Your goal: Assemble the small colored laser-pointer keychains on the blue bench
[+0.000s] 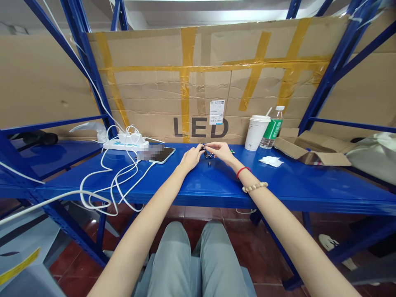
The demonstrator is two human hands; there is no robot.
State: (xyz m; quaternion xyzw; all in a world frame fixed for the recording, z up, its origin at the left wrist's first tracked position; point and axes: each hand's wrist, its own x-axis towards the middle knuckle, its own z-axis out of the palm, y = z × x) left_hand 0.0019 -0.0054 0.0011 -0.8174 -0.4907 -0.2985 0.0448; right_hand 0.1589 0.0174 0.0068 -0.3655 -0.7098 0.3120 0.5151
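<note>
Both of my hands meet near the back of the blue tabletop [198,185], in front of the cardboard. My left hand [192,157] has its fingers closed round a small dark piece [202,149], too small to name. From the other side, my right hand [220,152] brings its thumb and fingertips together at that same piece; whether it grips anything separate is hidden. Several small dark and metallic parts [210,156] lie on the table under and between the hands. A tiny metallic part [209,164] sits slightly nearer to me.
A phone [165,155], a white power strip [123,142] and tangled white cables [116,177] lie left. To the right stand a lidded paper cup [256,133], a green-labelled bottle [272,128], a crumpled tissue [271,161] and an open cardboard box [324,159]. Blue posts frame both sides.
</note>
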